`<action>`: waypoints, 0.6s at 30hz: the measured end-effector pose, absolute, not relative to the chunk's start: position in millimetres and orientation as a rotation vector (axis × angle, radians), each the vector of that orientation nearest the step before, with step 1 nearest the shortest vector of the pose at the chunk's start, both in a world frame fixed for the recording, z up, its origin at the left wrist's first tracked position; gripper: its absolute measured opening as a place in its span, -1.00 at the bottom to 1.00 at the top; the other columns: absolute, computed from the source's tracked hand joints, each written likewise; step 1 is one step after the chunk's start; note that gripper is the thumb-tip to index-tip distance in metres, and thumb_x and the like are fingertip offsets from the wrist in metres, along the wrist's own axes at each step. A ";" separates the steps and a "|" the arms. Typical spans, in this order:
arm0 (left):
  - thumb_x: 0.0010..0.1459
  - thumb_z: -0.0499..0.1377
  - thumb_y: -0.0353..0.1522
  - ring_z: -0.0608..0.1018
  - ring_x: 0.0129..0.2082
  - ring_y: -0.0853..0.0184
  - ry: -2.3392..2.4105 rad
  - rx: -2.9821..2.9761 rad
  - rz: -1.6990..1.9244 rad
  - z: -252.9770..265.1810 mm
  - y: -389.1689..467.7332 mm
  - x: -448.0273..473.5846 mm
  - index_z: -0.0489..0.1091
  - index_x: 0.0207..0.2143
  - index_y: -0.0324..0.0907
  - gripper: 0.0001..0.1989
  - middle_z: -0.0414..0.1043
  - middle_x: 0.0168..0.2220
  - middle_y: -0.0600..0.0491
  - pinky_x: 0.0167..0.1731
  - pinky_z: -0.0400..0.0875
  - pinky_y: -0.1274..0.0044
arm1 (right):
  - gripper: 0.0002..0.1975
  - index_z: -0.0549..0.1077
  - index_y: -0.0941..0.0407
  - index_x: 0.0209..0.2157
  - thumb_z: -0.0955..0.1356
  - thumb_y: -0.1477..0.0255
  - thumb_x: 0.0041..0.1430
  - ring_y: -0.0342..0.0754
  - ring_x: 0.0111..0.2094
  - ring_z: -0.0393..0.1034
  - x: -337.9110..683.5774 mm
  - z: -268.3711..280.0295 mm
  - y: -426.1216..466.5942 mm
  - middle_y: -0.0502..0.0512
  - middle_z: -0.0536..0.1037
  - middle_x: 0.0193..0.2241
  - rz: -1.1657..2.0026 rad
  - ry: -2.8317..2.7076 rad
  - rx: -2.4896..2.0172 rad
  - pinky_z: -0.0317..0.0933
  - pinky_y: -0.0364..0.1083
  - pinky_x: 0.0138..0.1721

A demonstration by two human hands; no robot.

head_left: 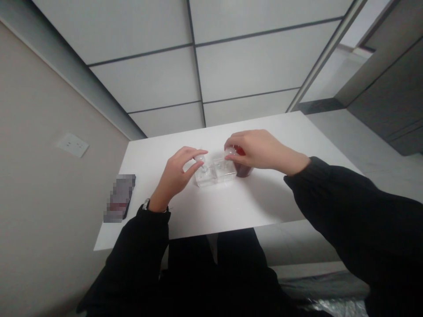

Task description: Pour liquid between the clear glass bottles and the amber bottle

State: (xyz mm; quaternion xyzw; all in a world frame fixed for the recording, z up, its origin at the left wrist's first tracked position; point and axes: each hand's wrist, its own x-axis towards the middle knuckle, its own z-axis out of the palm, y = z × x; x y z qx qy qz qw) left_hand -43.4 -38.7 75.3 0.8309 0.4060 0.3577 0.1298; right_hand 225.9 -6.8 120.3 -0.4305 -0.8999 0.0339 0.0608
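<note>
A clear see-through box (207, 181) with at least two compartments sits on the white table, below both hands. At its left side, my left hand (178, 171) pinches a small whitish round piece (200, 158) between thumb and fingers. Over the right compartment, my right hand (253, 147) pinches a similar whitish round piece (230, 152). Whether these pieces are joined to the box, I cannot tell. Close against the box's right side stands a dark red container (243, 171), partly hidden under my right hand.
The white table (211, 215) has a phone (120, 197) lying near its left edge. A beige wall with a socket (73, 145) rises on the left. White panelled doors (244, 66) stand behind the table, and floor shows to the right.
</note>
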 end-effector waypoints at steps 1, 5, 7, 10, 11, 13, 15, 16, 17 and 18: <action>0.42 0.21 -0.27 0.61 -0.07 0.29 1.195 2.407 1.030 75.2 -38.7 -43.7 0.55 0.05 -0.11 -0.77 0.63 -0.03 -0.02 0.03 0.52 0.40 | -0.70 0.57 0.09 -0.01 0.35 0.21 0.39 -0.02 -0.22 0.45 226.7 119.4 -6.4 0.12 0.66 -0.16 0.119 -2.733 -1.314 -0.01 -0.09 -0.27; 0.39 0.20 -0.34 0.62 -0.13 0.29 1.262 2.398 0.867 78.9 -39.4 -43.0 0.52 0.02 -0.13 -0.80 0.63 -0.05 0.00 -0.03 0.53 0.42 | -0.67 0.47 0.08 0.15 0.28 0.33 0.46 -0.02 -0.19 0.43 227.2 114.4 -1.8 0.14 0.63 -0.12 0.129 -2.819 -1.167 0.03 -0.09 -0.22; 0.42 0.14 -0.38 0.62 -0.03 0.27 1.249 2.443 0.779 81.4 -39.0 -42.4 0.51 0.05 -0.13 -0.76 0.63 0.00 -0.01 0.06 0.50 0.39 | -0.68 0.47 0.10 0.14 0.22 0.39 0.49 -0.02 -0.17 0.41 224.9 111.3 1.3 0.19 0.59 -0.07 0.062 -2.883 -1.017 0.03 -0.08 -0.18; 0.45 0.07 -0.40 0.60 -0.01 0.27 1.217 2.502 0.718 83.0 -36.9 -42.9 0.51 0.08 -0.12 -0.72 0.60 0.01 -0.02 0.06 0.49 0.37 | -0.73 0.48 0.16 0.01 0.21 0.41 0.49 -0.03 -0.22 0.35 220.6 107.1 5.3 0.21 0.55 -0.11 -0.031 -2.970 -0.920 0.01 -0.06 -0.18; 0.44 0.10 -0.39 0.60 -0.07 0.28 1.221 2.504 0.699 82.9 -36.0 -43.5 0.51 0.06 -0.12 -0.75 0.59 -0.01 -0.02 0.00 0.51 0.39 | -0.76 0.47 0.18 -0.01 0.22 0.41 0.49 -0.03 -0.23 0.34 219.4 105.7 6.4 0.21 0.54 -0.12 -0.041 -2.979 -0.908 0.00 -0.06 -0.18; 0.38 0.22 -0.37 0.59 -0.20 0.31 1.239 2.501 0.658 82.4 -34.0 -44.7 0.52 0.00 -0.13 -0.81 0.58 -0.07 0.01 -0.12 0.51 0.43 | -0.79 0.45 0.18 -0.01 0.24 0.42 0.48 -0.02 -0.21 0.34 218.1 102.8 8.3 0.21 0.53 -0.11 -0.043 -2.971 -0.879 0.01 -0.06 -0.18; 0.32 0.30 -0.38 0.58 -0.24 0.32 1.245 2.519 0.634 82.3 -32.5 -45.3 0.51 -0.04 -0.14 -0.83 0.58 -0.09 0.02 -0.15 0.50 0.44 | -0.80 0.44 0.19 -0.01 0.25 0.44 0.47 0.00 -0.17 0.35 217.8 99.7 10.0 0.21 0.53 -0.11 -0.024 -2.946 -0.855 0.04 -0.06 -0.15; 0.31 0.30 -0.40 0.59 -0.22 0.31 1.242 2.535 0.632 82.6 -32.0 -45.4 0.51 -0.05 -0.15 -0.83 0.58 -0.09 0.02 -0.12 0.50 0.43 | -0.80 0.44 0.20 -0.01 0.25 0.44 0.47 0.00 -0.16 0.35 218.0 98.5 10.8 0.22 0.53 -0.12 -0.007 -2.930 -0.850 0.06 -0.06 -0.14; 0.33 0.28 -0.41 0.59 -0.20 0.30 1.239 2.549 0.634 83.3 -31.7 -45.4 0.50 -0.04 -0.16 -0.84 0.59 -0.08 0.00 -0.08 0.51 0.42 | -0.81 0.44 0.20 -0.02 0.26 0.44 0.46 0.01 -0.16 0.36 218.4 97.7 11.5 0.22 0.53 -0.13 0.014 -2.914 -0.850 0.08 -0.05 -0.13; 0.34 0.26 -0.41 0.60 -0.17 0.29 1.236 2.559 0.636 84.3 -31.5 -45.5 0.49 -0.02 -0.17 -0.83 0.59 -0.06 -0.01 -0.04 0.50 0.41 | -0.81 0.45 0.21 -0.03 0.26 0.44 0.46 0.02 -0.15 0.36 219.0 97.5 12.1 0.23 0.53 -0.14 0.032 -2.899 -0.851 0.10 -0.05 -0.12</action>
